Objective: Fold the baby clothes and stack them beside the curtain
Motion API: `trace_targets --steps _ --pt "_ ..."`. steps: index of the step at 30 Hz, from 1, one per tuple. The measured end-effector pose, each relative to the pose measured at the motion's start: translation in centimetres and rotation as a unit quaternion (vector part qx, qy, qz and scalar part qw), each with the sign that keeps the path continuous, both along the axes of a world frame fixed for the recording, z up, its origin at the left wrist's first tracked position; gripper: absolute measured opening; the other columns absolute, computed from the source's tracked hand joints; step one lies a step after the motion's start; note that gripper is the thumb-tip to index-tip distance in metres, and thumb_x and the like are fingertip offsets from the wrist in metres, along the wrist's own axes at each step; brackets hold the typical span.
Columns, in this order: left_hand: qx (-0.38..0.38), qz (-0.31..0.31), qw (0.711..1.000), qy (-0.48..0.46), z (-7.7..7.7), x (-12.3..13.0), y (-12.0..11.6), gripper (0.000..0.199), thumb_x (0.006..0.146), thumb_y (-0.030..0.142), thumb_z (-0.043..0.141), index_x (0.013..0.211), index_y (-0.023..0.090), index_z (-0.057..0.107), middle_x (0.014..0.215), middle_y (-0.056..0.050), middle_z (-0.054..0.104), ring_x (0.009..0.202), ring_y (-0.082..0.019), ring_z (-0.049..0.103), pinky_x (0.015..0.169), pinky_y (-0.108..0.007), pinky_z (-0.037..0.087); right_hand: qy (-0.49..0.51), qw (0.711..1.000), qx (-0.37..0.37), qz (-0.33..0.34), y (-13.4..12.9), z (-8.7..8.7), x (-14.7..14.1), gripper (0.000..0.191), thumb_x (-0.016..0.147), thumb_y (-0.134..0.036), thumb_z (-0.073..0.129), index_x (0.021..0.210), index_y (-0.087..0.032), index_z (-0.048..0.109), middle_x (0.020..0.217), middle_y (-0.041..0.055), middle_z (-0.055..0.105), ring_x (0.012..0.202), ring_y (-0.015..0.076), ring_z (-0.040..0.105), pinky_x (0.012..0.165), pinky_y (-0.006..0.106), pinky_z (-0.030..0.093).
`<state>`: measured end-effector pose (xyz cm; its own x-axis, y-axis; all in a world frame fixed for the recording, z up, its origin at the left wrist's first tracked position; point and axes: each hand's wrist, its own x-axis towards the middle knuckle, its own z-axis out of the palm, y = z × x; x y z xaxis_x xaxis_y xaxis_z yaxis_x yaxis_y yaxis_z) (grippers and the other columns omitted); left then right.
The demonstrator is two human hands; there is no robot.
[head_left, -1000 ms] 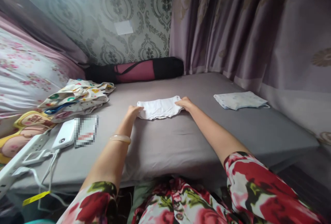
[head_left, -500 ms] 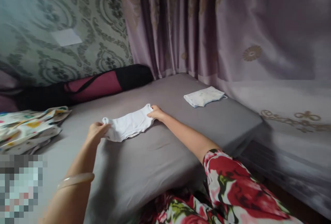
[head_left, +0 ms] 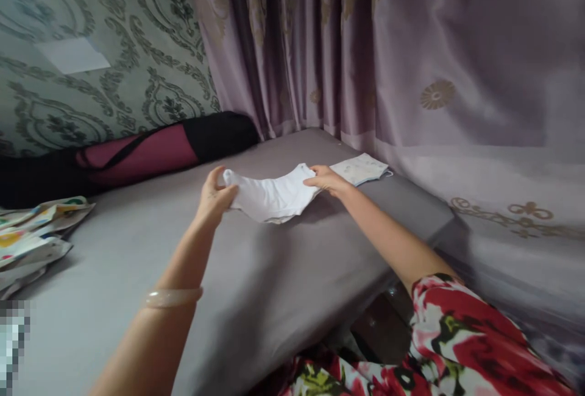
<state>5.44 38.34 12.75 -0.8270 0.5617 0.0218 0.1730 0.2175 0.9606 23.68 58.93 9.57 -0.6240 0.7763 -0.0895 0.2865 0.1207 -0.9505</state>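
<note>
Black and maroon bag lies on grey bed, along patterned wall. White paper on wall. Purple curtain with gold motifs hangs beside bed.

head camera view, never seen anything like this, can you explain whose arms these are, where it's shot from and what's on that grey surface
There's no machine here: these are a person's own bare arms, seen from a camera worn on their head, looking forward and down. The left hand, with a pale bangle further up that arm, and the right hand grip opposite ends of a white cloth, which sags between them. On the grey surface lie a folded pale cloth near the right hand, a patterned cloth pile at left, and a long black-and-pink bag along the wall. Something at lower left is pixelated, so I can't tell what it is.
</note>
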Motion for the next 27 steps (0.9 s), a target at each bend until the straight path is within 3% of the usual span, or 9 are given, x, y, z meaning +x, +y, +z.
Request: trace_targets --steps 2,5,9,13,19,27 --pt "0.036 -0.054 0.998 -0.01 -0.9 1.3 3.1 0.065 0.064 0.013 0.055 0.129 0.015 0.056 0.06 0.004 0.055 0.046 -0.009 0.046 0.046 -0.017 0.032 -0.015 0.999 0.012 -0.031 2.5 0.9 2.4 0.028 0.063 -0.004 0.067 0.09 -0.013 0.068 0.076 0.0009 0.071 0.069 0.0149 0.065 0.067 0.023 0.051" --pt "0.051 -0.113 0.992 -0.003 -2.2 3.4 8.1 0.039 0.065 0.016 0.051 0.097 0.01 0.071 0.052 0.005 0.045 0.043 -0.007 0.035 0.045 -0.018 0.025 -0.056 0.994 0.056 -0.074 6.2 2.2 5.8 0.031 0.065 -0.004 0.067 0.095 -0.012 0.068 0.077 0.0024 0.07 0.068 0.0152 0.065 0.064 0.023 0.051" --pt "0.074 -0.144 0.987 0.022 -3.5 6.3 14.4 0.035 0.067 0.017 0.053 0.094 0.013 0.073 0.053 0.004 0.045 0.045 -0.008 0.035 0.049 -0.02 0.028 -0.121 0.977 0.126 -0.119 11.2 3.7 9.4 0.036 0.066 -0.004 0.066 0.101 -0.012 0.069 0.082 0.0038 0.072 0.071 0.0165 0.066 0.064 0.023 0.051" --pt "0.093 -0.163 0.982 0.006 -4.4 9.1 18.8 0.033 0.071 0.016 0.054 0.098 0.013 0.074 0.054 0.004 0.044 0.047 -0.009 0.036 0.05 -0.021 0.03 -0.218 0.94 0.218 -0.147 15.5 4.3 11.3 0.041 0.065 -0.005 0.066 0.105 -0.011 0.069 0.091 0.0074 0.073 0.082 0.02 0.067 0.069 0.024 0.052" --pt "0.108 -0.198 0.97 -0.091 -5.7 12.1 21.5 0.037 0.078 0.011 0.052 0.11 0.008 0.069 0.055 0.006 0.04 0.047 -0.007 0.033 0.05 -0.02 0.029 -0.329 0.878 0.323 -0.129 19.3 4.0 12.7 0.044 0.066 -0.008 0.064 0.109 -0.016 0.07 0.105 0.0096 0.072 0.096 0.0237 0.067 0.081 0.028 0.051" --pt "0.103 -0.18 0.962 -0.178 -7.6 13.0 22.1 0.037 0.08 0.011 0.053 0.115 0.01 0.066 0.061 0.005 0.045 0.05 -0.006 0.037 0.05 -0.018 0.031 -0.353 0.869 0.328 -0.111 20.4 4.1 13.3 0.051 0.069 -0.01 0.062 0.12 -0.017 0.066 0.111 0.0104 0.071 0.099 0.0237 0.066 0.083 0.028 0.05"
